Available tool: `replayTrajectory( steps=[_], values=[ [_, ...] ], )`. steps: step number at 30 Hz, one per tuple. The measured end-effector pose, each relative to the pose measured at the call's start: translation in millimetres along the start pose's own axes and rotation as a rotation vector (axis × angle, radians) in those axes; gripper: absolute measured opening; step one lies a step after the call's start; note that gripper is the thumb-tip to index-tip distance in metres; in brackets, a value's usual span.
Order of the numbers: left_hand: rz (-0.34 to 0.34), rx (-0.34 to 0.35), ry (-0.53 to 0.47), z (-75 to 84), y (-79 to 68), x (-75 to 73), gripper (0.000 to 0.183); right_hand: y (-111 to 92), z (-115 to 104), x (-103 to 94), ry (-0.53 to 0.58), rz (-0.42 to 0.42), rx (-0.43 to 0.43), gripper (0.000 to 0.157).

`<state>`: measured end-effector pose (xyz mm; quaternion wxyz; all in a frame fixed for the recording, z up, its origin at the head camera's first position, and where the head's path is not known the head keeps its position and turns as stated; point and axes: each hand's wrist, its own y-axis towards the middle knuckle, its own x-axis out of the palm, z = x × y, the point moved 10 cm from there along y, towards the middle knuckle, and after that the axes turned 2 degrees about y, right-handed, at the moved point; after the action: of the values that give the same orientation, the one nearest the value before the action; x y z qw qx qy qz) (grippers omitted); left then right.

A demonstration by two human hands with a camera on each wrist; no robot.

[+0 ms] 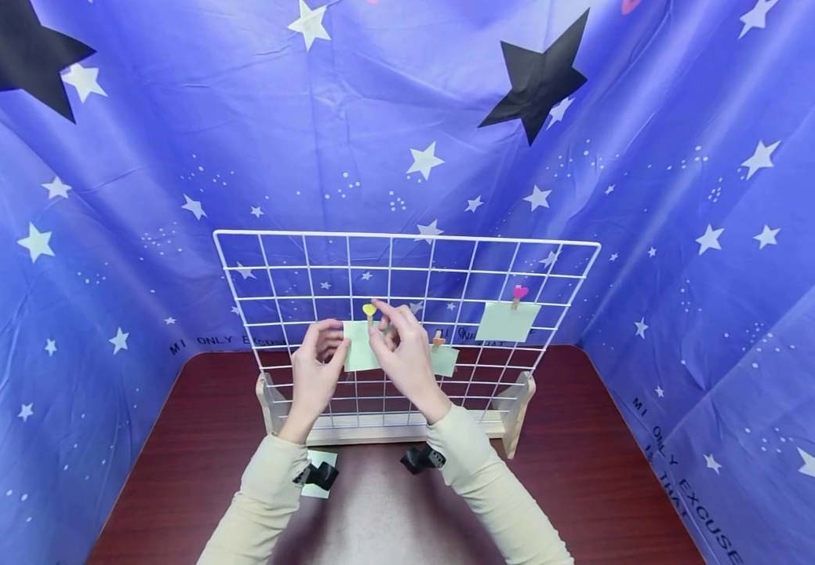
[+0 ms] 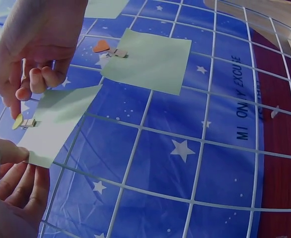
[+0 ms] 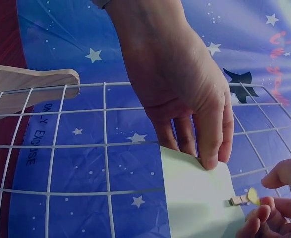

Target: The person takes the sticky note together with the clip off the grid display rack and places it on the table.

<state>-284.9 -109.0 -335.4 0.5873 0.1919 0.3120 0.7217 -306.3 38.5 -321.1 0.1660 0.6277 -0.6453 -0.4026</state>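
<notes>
My left hand pinches the left edge of a pale green paper note against the front of a white wire grid. A wooden clothespin with a yellow heart sits at the note's top edge. My right hand is beside it, one fingertip right at the heart, as the left wrist view shows; its other fingers bend loosely. To the right, a smaller-looking green note hangs from a clothespin with an orange heart. Farther right, another green note hangs from a pink-heart clothespin.
The grid stands in a wooden base on a dark red wooden table. Another pale green note lies on the table, partly under the left wrist strap. A blue star-patterned cloth surrounds the table.
</notes>
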Motion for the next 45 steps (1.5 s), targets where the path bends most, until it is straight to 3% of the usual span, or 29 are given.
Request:
replayTrajectory(
  steps=[12, 26, 45],
  values=[
    [0.013, 0.032, 0.019, 1.7, 0.1, -0.6, 0.025, -3, 4, -0.1, 0.104, 0.022, 0.051, 0.029],
    [0.073, 0.099, 0.094, 6.8, -2.0, -3.0, 0.025, -8, -11, -4.6, 0.026, 0.082, 0.008, 0.025],
    [0.111, 0.11, 0.108, 8.4, -2.5, -3.4, 0.024, 2, -6, -6.4, -0.046, 0.107, 0.085, 0.024]
  ],
)
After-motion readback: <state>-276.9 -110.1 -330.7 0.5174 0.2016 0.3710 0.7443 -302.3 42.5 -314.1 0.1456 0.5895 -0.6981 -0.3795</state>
